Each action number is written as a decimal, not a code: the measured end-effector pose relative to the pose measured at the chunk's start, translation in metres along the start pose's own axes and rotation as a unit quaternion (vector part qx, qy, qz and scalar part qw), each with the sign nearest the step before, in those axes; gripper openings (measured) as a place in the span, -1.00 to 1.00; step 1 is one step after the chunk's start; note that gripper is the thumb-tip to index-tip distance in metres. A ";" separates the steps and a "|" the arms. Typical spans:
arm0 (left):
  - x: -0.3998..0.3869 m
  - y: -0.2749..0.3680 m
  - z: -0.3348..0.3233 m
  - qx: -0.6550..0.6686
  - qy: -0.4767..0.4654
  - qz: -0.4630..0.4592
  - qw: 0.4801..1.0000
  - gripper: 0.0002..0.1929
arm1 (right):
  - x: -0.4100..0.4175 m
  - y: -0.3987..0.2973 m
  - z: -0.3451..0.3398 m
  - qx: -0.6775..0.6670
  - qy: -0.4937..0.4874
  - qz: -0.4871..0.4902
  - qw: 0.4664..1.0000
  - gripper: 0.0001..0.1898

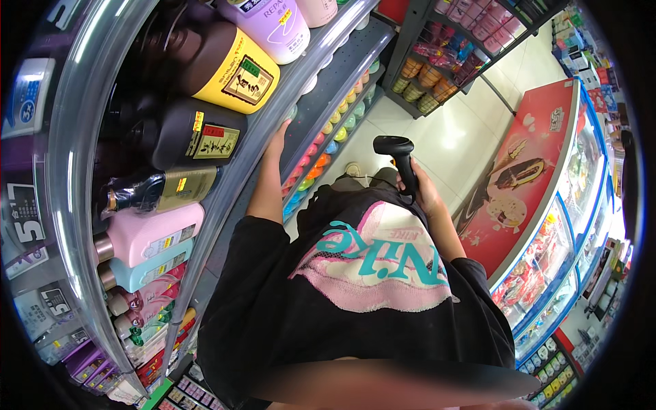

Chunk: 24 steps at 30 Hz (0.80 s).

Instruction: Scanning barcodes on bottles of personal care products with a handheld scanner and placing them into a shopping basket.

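Note:
My right hand [423,185] is closed around the grip of a black handheld barcode scanner [402,159], its head turned to the left. On the left, my left hand [279,134] reaches in at the edge of a grey metal shelf, under the clear front rail [292,72] of the shelf above. A small pale round-ended item [292,112] shows at its fingertips. Most of the fingers are hidden, so I cannot tell whether they grip it. On the upper shelf stand a brown bottle with a yellow label [238,77], a black bottle [205,136] and a pink bottle [154,230].
Rows of colourful round-ended items [320,160] fill the lower shelf. To the right stands a red chest freezer [517,169] with a glass top. A dark rack [428,66] of packaged goods is ahead. Pale floor tiles [451,138] run between shelf and freezer.

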State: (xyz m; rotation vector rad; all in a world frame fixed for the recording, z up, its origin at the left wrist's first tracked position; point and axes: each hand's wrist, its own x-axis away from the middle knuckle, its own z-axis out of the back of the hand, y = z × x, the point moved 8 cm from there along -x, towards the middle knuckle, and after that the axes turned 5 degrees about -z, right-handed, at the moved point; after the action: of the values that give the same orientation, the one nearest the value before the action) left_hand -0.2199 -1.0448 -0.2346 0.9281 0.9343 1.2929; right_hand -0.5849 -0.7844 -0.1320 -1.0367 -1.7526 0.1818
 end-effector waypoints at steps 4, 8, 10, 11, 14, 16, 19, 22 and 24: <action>-0.011 -0.003 -0.004 0.009 -0.009 0.008 1.000 -0.32 | -0.002 -0.010 -0.006 0.013 -0.007 0.002 1.000 -0.49; -0.014 -0.015 -0.004 0.025 -0.002 0.014 1.000 -0.30 | -0.005 -0.024 -0.005 0.005 -0.044 -0.009 0.999 -0.51; -0.011 -0.014 -0.003 0.008 0.022 0.032 0.999 -0.28 | -0.007 -0.028 0.002 0.011 -0.048 -0.024 0.998 -0.51; -0.009 -0.012 -0.003 0.008 0.030 0.034 0.999 -0.28 | -0.009 -0.030 0.005 0.017 -0.053 -0.027 0.998 -0.51; 0.007 -0.005 -0.003 -0.094 0.059 0.068 0.992 -0.22 | -0.011 -0.048 0.012 0.069 -0.083 -0.027 0.994 -0.49; 0.032 0.019 -0.002 -0.119 0.157 0.079 0.977 -0.16 | -0.010 -0.059 0.019 0.115 -0.084 -0.033 0.989 -0.47; 0.075 0.049 -0.014 -0.078 0.210 0.112 0.968 -0.16 | -0.013 -0.067 0.030 0.124 -0.106 -0.064 0.985 -0.46; 0.132 0.073 -0.018 -0.105 0.255 0.072 0.959 -0.19 | -0.019 -0.066 0.039 0.149 -0.141 -0.099 0.974 -0.46; 0.171 0.096 -0.027 -0.137 0.264 0.054 0.953 -0.23 | -0.022 -0.058 0.046 0.156 -0.160 -0.127 0.966 -0.47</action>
State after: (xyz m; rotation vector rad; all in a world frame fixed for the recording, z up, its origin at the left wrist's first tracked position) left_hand -0.2697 -0.8677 -0.1614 0.4212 1.0824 1.7612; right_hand -0.6530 -0.8204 -0.1353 -0.5686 -2.0472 0.4678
